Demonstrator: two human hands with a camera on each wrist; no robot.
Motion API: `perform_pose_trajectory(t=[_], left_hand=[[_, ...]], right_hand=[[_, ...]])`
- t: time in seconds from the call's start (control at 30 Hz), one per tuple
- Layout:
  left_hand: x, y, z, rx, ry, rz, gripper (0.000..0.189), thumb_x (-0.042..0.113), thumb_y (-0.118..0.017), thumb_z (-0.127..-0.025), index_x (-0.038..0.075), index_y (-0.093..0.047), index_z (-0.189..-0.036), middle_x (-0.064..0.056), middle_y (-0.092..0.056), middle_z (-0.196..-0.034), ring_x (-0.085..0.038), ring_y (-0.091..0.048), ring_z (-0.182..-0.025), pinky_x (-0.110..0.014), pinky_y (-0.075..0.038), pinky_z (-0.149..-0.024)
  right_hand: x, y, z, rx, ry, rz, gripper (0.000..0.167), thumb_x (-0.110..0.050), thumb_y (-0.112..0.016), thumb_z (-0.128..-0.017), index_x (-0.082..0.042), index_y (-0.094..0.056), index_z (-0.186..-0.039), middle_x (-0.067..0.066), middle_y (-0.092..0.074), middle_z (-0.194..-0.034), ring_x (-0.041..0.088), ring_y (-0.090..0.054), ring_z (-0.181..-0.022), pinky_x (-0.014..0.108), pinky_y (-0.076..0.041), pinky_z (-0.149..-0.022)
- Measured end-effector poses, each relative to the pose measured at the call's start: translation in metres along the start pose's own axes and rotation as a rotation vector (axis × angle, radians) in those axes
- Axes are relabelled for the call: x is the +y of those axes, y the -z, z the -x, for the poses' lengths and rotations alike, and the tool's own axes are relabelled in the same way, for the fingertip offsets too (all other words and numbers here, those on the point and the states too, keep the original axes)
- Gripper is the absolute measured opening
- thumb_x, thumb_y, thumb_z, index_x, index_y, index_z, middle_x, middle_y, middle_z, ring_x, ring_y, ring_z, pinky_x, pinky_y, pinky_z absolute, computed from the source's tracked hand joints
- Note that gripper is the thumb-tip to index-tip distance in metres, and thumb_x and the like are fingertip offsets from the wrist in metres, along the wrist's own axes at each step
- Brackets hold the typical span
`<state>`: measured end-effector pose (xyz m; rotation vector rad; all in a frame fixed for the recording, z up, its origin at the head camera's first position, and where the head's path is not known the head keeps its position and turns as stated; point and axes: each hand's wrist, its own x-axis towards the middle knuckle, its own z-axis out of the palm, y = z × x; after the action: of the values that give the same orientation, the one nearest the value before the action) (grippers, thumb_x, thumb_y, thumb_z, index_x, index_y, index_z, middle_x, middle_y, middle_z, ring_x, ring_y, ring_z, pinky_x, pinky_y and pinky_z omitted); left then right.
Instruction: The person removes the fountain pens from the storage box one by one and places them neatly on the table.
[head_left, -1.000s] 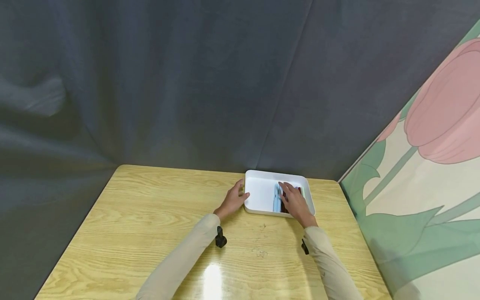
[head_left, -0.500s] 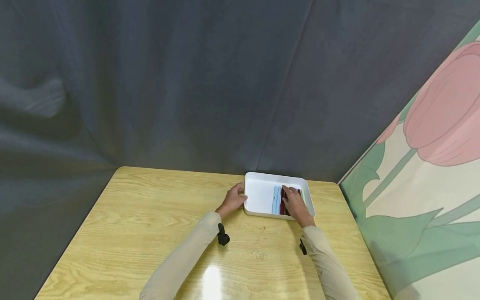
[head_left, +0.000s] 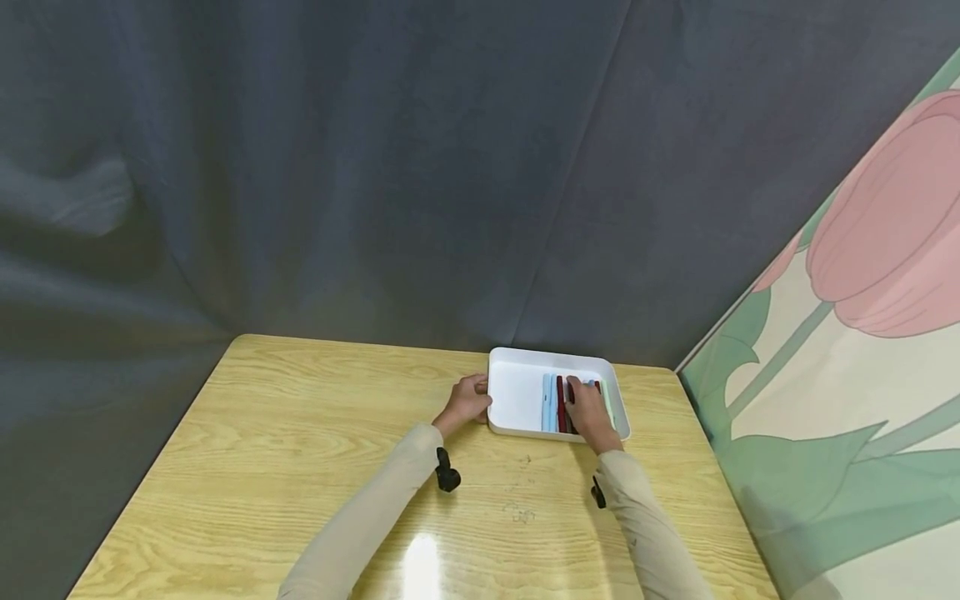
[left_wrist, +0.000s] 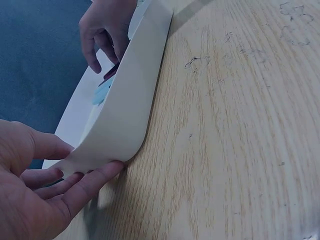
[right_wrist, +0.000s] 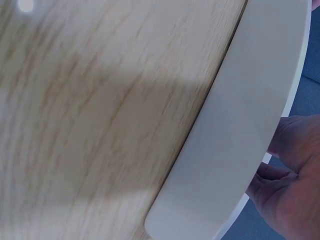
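Observation:
A shallow white tray (head_left: 517, 427) sits at the table's back edge. My left hand (head_left: 467, 400) holds its left wall, thumb over the rim and fingers against the outside, as the left wrist view shows. Inside the tray, two slim light blue pens (head_left: 550, 402) lie side by side, with a dark red pen (head_left: 561, 403) to their right. My right hand (head_left: 589, 410) reaches down among the dark pens, thumb and forefinger bent and apart around a dark one; I cannot tell whether they pinch it. It partly hides several pens. A pale green pen (head_left: 607, 398) lies near the right wall.
The light wooden table (head_left: 337, 467) stretches left and in front of the tray, with faint dark scribbles on it. A dark curtain (head_left: 420, 208) hangs right behind the table. On the right stands a wall panel (head_left: 847, 375) with a printed tulip.
The two light blue pens have shifted slightly left, and more of the dark red pen beside them shows. My right hand has moved slightly nearer in the tray; my left stays at the wall.

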<state>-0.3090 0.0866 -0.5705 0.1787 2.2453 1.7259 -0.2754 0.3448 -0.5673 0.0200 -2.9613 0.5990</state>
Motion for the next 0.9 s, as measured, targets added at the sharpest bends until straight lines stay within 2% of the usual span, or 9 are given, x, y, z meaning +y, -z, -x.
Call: perform_pose_trajectory(t=[0.13, 0.3, 0.43, 0.6, 0.7, 0.9], left_hand=[[0.0, 0.0, 0.001, 0.005, 0.01, 0.02, 0.054, -0.009, -0.058, -0.089, -0.002, -0.062, -0.143, -0.025, -0.07, -0.129, -0.033, -0.077, -0.089, -0.034, -0.063, -0.055], [0.001, -0.002, 0.002, 0.022, -0.005, 0.025, 0.055, -0.01, -0.057, -0.087, -0.003, -0.062, -0.142, -0.026, -0.072, -0.124, -0.032, -0.077, -0.083, -0.033, -0.062, -0.051], [0.001, -0.002, 0.003, 0.037, -0.012, 0.014, 0.055, -0.009, -0.058, -0.087, -0.003, -0.062, -0.142, -0.025, -0.073, -0.121, -0.03, -0.076, -0.076, -0.03, -0.059, -0.048], [0.001, -0.001, 0.004, 0.048, -0.009, 0.006, 0.054, -0.009, -0.059, -0.087, -0.002, -0.063, -0.141, -0.025, -0.073, -0.121, -0.029, -0.076, -0.075, -0.028, -0.058, -0.047], [0.001, 0.001, 0.005, 0.053, -0.012, 0.012, 0.054, -0.009, -0.059, -0.087, -0.003, -0.063, -0.14, -0.025, -0.074, -0.12, -0.028, -0.075, -0.074, -0.028, -0.058, -0.047], [0.0, 0.005, 0.007, 0.062, 0.001, 0.012, 0.056, -0.01, -0.059, -0.086, -0.004, -0.063, -0.141, -0.026, -0.073, -0.122, -0.026, -0.075, -0.075, -0.028, -0.058, -0.047]], right_hand=[[-0.001, -0.002, -0.001, 0.012, -0.042, -0.007, 0.04, 0.009, -0.066, -0.092, 0.013, -0.058, -0.132, 0.035, -0.069, -0.106, 0.045, -0.069, -0.096, 0.057, -0.059, -0.083], [-0.007, 0.001, 0.0, 0.039, -0.109, -0.038, 0.051, 0.008, -0.067, -0.09, 0.018, -0.053, -0.138, 0.035, -0.07, -0.102, 0.046, -0.069, -0.095, 0.058, -0.059, -0.085], [-0.013, 0.004, -0.002, 0.068, -0.152, -0.072, 0.044, 0.004, -0.068, -0.088, 0.019, -0.06, -0.128, 0.032, -0.072, -0.098, 0.046, -0.071, -0.092, 0.058, -0.059, -0.083], [-0.016, 0.004, -0.004, 0.09, -0.207, -0.075, 0.031, -0.003, -0.068, -0.091, 0.01, -0.071, -0.118, 0.027, -0.075, -0.098, 0.043, -0.073, -0.091, 0.059, -0.059, -0.081], [-0.016, 0.004, -0.005, 0.104, -0.216, -0.073, 0.027, -0.006, -0.07, -0.091, 0.006, -0.075, -0.115, 0.024, -0.077, -0.1, 0.042, -0.073, -0.092, 0.058, -0.059, -0.082], [-0.017, 0.003, -0.007, 0.138, -0.19, -0.115, 0.024, -0.005, -0.074, -0.089, 0.006, -0.077, -0.111, 0.023, -0.077, -0.096, 0.04, -0.073, -0.087, 0.056, -0.059, -0.079]])
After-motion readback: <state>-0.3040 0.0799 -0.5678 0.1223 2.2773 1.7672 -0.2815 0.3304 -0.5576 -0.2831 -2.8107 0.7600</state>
